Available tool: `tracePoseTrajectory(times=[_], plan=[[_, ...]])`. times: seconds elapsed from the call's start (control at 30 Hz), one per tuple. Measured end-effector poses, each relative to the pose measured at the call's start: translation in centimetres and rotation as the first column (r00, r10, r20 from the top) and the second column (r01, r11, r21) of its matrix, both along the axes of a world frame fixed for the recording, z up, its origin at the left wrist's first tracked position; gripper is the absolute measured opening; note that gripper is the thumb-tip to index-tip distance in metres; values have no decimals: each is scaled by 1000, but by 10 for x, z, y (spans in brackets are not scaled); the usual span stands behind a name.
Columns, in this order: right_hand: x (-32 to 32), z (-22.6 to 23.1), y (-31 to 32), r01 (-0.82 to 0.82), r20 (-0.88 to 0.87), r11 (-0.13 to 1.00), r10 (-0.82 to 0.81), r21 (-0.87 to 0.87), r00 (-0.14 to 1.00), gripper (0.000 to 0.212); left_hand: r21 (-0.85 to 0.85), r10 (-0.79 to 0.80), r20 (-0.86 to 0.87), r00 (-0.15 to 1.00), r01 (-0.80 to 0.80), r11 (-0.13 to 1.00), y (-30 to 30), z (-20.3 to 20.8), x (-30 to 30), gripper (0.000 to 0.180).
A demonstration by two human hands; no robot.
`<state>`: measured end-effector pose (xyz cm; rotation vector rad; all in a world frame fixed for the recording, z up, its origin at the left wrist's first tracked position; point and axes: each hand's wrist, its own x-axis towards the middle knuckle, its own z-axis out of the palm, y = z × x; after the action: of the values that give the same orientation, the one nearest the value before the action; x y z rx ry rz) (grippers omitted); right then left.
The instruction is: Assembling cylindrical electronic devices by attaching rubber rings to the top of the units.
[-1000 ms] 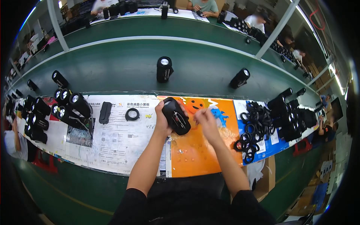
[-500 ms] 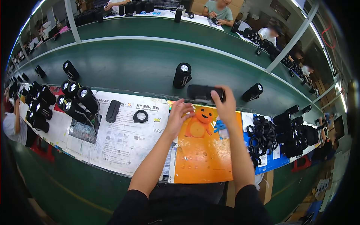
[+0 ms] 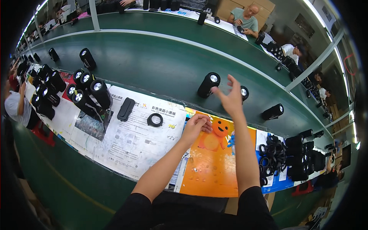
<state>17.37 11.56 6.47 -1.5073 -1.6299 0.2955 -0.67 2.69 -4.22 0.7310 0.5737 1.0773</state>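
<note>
My right hand is raised over the near edge of the green conveyor belt, its fingers spread and nothing in them. Partly hidden behind it stands a black cylindrical speaker with a silver top disc. Another such speaker stands just left of the fingers. My left hand hovers over the left edge of an orange mat with a cartoon figure, fingers curled in and no object showing. Farther left on the white sheet lie a black ring and an oblong black part.
Several black speakers cluster on the bench at left. A heap of black rings and more dark parts lie at right. More speakers stand along the belt. Across it, a person in a green shirt handles a speaker.
My right hand has let go of the black speaker, which now stands on the belt. The left hand's fingers have curled in. The whole view has shifted and tilted.
</note>
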Motion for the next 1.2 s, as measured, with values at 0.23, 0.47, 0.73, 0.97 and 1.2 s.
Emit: tracePoseTrajectory(times=[0.23, 0.47, 0.73, 0.97, 1.2], plan=[[-25, -70, 35, 291, -242, 951, -308, -103, 920, 92, -27, 2, 105, 994, 0, 1000, 0, 10, 17, 16], [-37, -32, -69, -191, -369, 976, 141, -101, 919, 75, 117, 351, 208, 913, -380, 918, 19, 9, -13, 61], [-39, -42, -170, -354, -679, 900, 95, -254, 728, 97, 186, -138, 141, 980, 111, 976, 3, 22, -16, 97], [-35, -50, -178, -233, -549, 929, 39, -288, 835, 89, 128, -187, 86, 979, 175, 976, -7, 22, -4, 84], [-16, -45, -180, -124, -306, 960, 42, -252, 951, 76, 179, -250, 27, 968, 241, 954, -12, 33, 1, 80]])
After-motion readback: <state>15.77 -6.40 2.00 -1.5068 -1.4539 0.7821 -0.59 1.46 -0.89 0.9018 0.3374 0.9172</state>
